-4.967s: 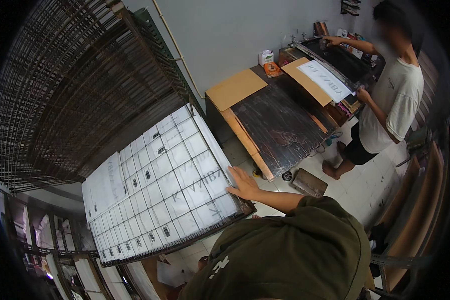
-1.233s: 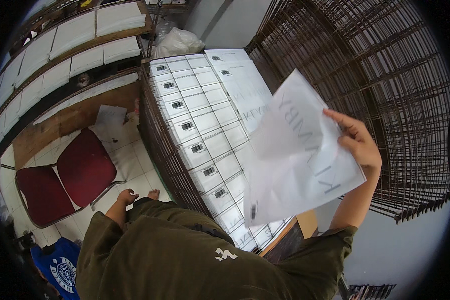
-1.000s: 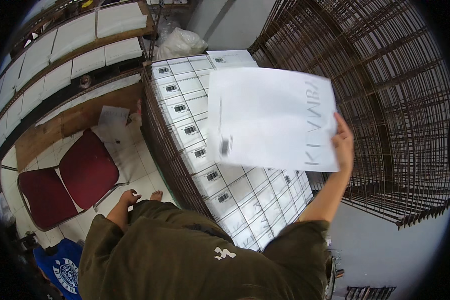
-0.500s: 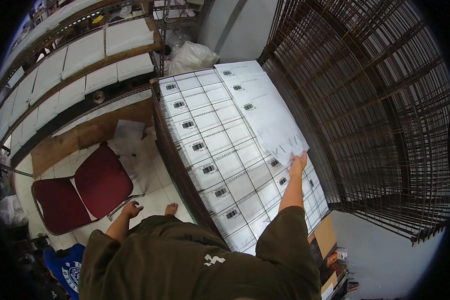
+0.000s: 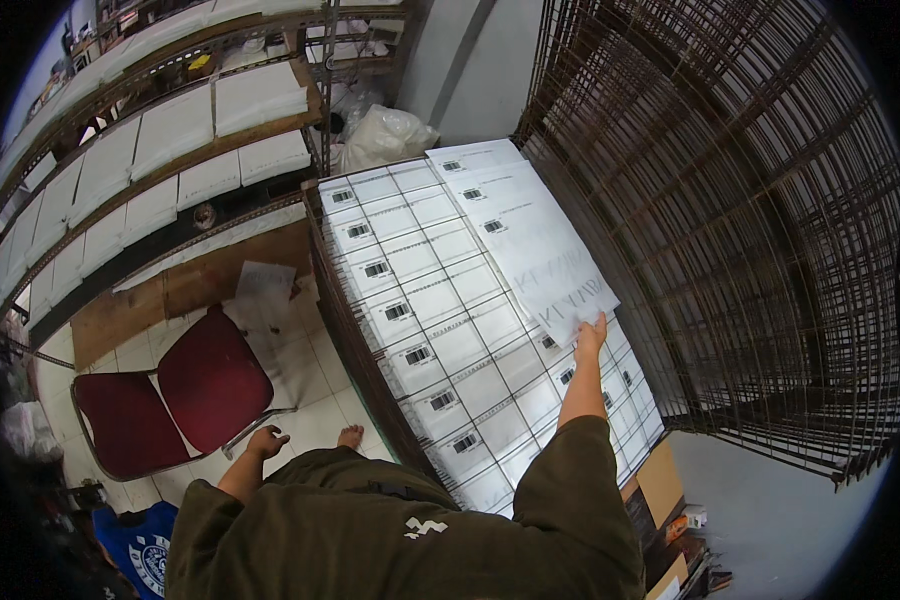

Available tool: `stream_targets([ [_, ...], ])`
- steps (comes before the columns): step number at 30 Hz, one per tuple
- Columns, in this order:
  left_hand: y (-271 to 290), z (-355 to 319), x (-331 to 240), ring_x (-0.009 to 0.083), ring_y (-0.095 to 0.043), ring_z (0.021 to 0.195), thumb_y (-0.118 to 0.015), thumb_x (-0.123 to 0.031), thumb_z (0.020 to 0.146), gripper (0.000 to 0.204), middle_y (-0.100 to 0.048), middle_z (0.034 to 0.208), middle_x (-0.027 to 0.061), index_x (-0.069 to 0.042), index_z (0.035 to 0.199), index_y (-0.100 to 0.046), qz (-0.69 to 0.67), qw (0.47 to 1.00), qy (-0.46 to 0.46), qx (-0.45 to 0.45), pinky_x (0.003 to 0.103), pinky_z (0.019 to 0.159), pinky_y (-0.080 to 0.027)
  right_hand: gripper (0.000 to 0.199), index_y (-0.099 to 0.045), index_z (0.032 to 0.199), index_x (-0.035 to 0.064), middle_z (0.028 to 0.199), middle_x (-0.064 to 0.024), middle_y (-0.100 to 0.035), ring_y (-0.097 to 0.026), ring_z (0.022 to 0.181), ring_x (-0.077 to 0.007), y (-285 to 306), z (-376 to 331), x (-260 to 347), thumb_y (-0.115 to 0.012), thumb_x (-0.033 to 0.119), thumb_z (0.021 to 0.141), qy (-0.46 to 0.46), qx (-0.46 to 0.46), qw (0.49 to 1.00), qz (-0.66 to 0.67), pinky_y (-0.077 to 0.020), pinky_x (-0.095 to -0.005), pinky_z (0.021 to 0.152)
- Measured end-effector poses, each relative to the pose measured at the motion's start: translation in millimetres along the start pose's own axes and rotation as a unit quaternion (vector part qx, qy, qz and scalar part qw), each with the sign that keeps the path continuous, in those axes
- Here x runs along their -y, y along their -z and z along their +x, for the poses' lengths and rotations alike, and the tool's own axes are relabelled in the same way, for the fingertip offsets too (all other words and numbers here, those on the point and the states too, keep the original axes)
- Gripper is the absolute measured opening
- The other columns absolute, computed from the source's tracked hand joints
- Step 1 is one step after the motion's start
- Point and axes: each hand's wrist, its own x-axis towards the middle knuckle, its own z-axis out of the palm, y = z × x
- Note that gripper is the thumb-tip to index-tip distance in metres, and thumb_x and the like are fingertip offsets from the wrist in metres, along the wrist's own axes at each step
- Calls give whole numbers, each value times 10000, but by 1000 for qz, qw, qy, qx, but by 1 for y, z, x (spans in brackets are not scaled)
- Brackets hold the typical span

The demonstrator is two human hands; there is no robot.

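Note:
My right hand (image 5: 592, 338) is stretched out over the table and pinches the near edge of large white paper sheets (image 5: 530, 240). These sheets overlap, carry small barcodes along their left side and have dark handwriting at the near end. Under them, a thin metal wire rack (image 5: 450, 262) lies across more printed sheets (image 5: 470, 345) with barcodes and fine lines. My left hand (image 5: 267, 441) hangs low at my side, near the red chair, its thumb and fingers apart with nothing in them.
Tall stacked wire racks (image 5: 730, 220) lean along the right side of the table. A folding chair (image 5: 215, 380) with red padding stands left on the tiled floor. Shelves with paper stacks (image 5: 175, 120) and a white plastic bag (image 5: 385, 138) are farther back.
The near end of the held sheets lies flatter, and the handwriting shows more fully. My right hand keeps its grip and has shifted slightly. My left hand still hangs at my side.

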Motion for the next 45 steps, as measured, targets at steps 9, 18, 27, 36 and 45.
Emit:
stream_targets([
  [9, -6, 5, -14, 293, -582, 938, -606, -466, 726, 547, -625, 953, 162, -50, 1081, -567, 31, 998, -56, 2, 380, 837, -442, 717, -253, 1337, 33, 1338, -212, -291, -327, 1225, -311, 16, -17, -9, -594, 27, 706, 102, -102, 983, -111, -312, -362, 988],
  [18, -41, 60, 13, 328, -575, 947, -611, -526, 699, 580, -618, 897, 225, -50, 1028, -608, 110, 987, -89, 76, 389, 838, -435, 569, -423, 1244, 65, 1159, -146, -481, -519, 963, -252, 158, -167, -19, -641, 69, 718, 183, -227, 933, -211, -430, -346, 832],
  [27, -82, 61, -114, 317, -565, 967, -599, -463, 759, 510, -605, 1004, 196, -59, 1070, -585, 252, 919, -242, 184, 372, 828, -430, 367, -504, 1127, 53, 844, -33, -580, -537, 741, -114, 387, -395, -89, -558, 34, 764, 3, -570, 821, 18, -415, -244, 639],
  [36, -143, 53, -181, 334, -523, 1043, -569, -444, 785, 477, -566, 1094, 194, -48, 1049, -593, 324, 811, -411, 263, 391, 870, -418, 614, -257, 1324, 204, 1247, -63, -451, -509, 1010, -205, 418, -524, -140, -553, 147, 790, -119, -547, 758, 335, -391, -401, 798],
  [45, -138, 22, -190, 331, -528, 1038, -545, -445, 796, 485, -560, 1104, 194, -55, 1082, -574, 427, 726, -500, 204, 386, 881, -419, 586, -370, 1269, 174, 1308, -91, -377, -339, 1221, -311, 468, -524, -183, -552, 312, 729, 195, -418, 605, 649, -264, -539, 972],
])
